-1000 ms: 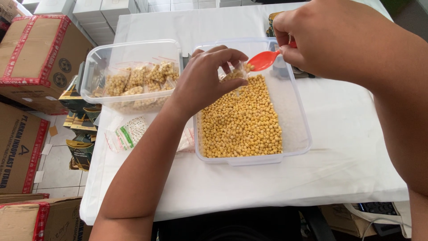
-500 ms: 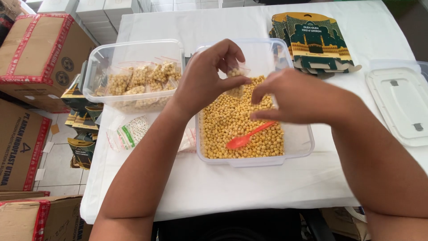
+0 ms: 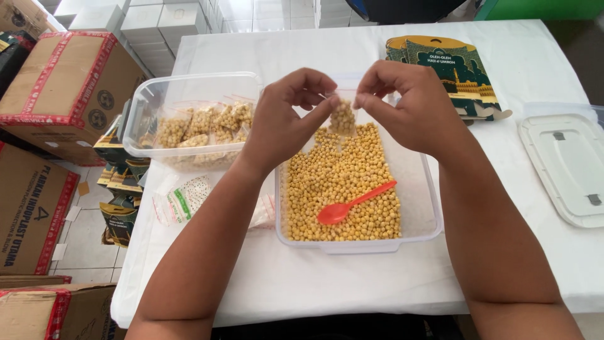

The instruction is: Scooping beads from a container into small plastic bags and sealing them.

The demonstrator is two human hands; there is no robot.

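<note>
Pouch handling noted as follows. Both hands meet above the far end of the clear tub of yellow chickpeas (image 3: 343, 182). The left hand (image 3: 286, 123) and right hand (image 3: 409, 107) each pinch one top corner of a small clear pouch (image 3: 343, 118), fingers clamped on the film at its mouth, so that it hangs upright between them with its bottom just over the loose chickpeas.

The pouch is about half filled with chickpeas. Judged light, with thin, soft and probably slippery film; the load sits low and would swing or spill if the mouth tilted. The best hold is judged to be the empty upper edge, one side to each hand, as now, since squeezing the filled belly would push chickpeas upward.

An orange plastic spoon (image 3: 352, 204) lies free on the chickpeas at the near end of the tub, touched by neither hand. A second clear tub (image 3: 148, 101) to the left holds filled pouches. Printed cartons (image 3: 462, 63) and a translucent lid (image 3: 566, 164) rest on the white worktop (image 3: 352, 283) to the right.
</note>
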